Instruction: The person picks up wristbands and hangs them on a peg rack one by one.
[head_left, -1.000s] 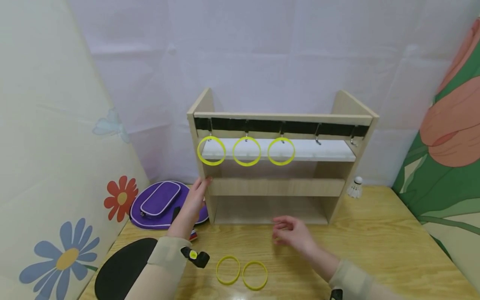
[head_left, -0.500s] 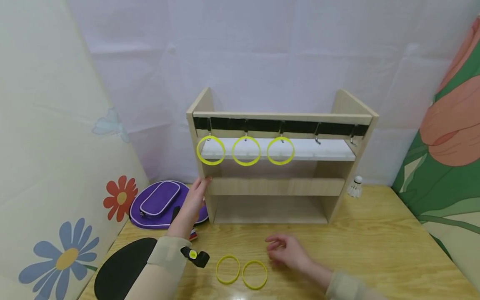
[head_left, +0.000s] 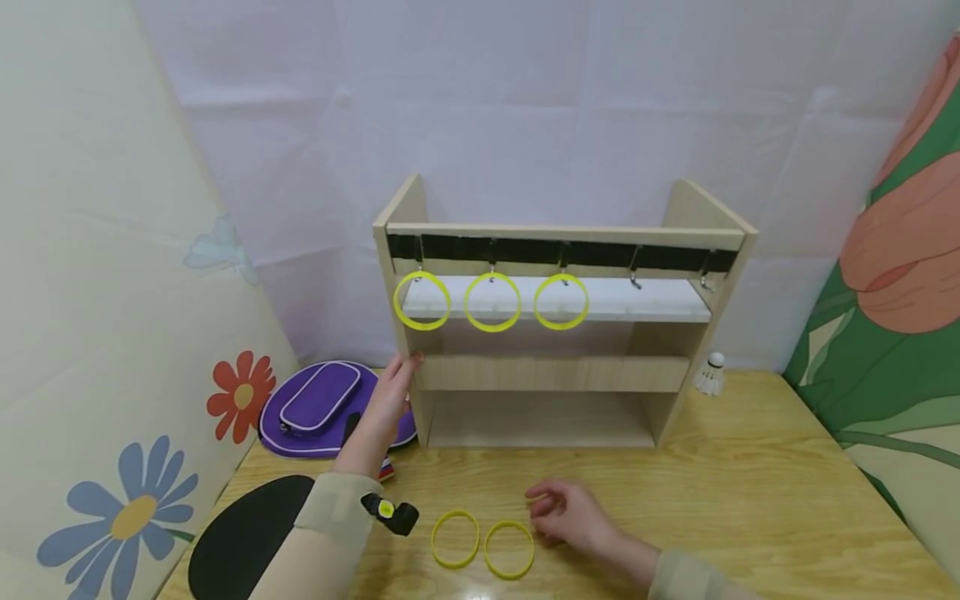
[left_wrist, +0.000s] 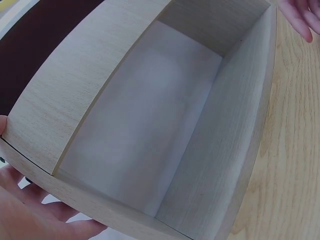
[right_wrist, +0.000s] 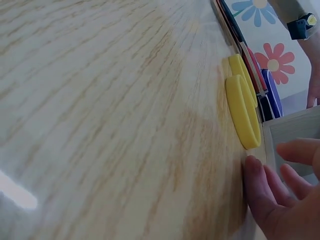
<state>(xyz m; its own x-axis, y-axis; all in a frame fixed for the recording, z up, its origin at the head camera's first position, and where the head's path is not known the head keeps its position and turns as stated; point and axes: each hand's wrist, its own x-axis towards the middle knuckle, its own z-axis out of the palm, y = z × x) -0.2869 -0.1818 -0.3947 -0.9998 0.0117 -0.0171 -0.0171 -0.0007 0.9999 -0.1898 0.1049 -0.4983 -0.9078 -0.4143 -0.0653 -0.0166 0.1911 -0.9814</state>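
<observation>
My left hand [head_left: 388,398] grips the left side panel of a small wooden shelf [head_left: 555,374]. In the left wrist view its fingers [left_wrist: 55,231] lie along the panel's outer face. Three yellow rings hang from hooks at the shelf's top: a left one [head_left: 422,327], a middle one [head_left: 492,329] and a right one [head_left: 561,327]. Two more lie side by side on the table, a left ring [head_left: 455,566] and a right ring [head_left: 509,577]. Just right of these is my right hand [head_left: 573,518], fingers loosely bent, holding nothing, fingertips close to the nearer ring [right_wrist: 235,110].
Two bare hooks, one [head_left: 636,280] and another [head_left: 706,282], hang at the shelf's right. A purple case [head_left: 322,400] and a black oval object [head_left: 251,537] lie left on the table [head_left: 750,500]. A shuttlecock [head_left: 710,377] stands right of the shelf.
My right hand has moved down and left, from in front of the shelf to beside the rings on the table. The left hand stays at the shelf's side.
</observation>
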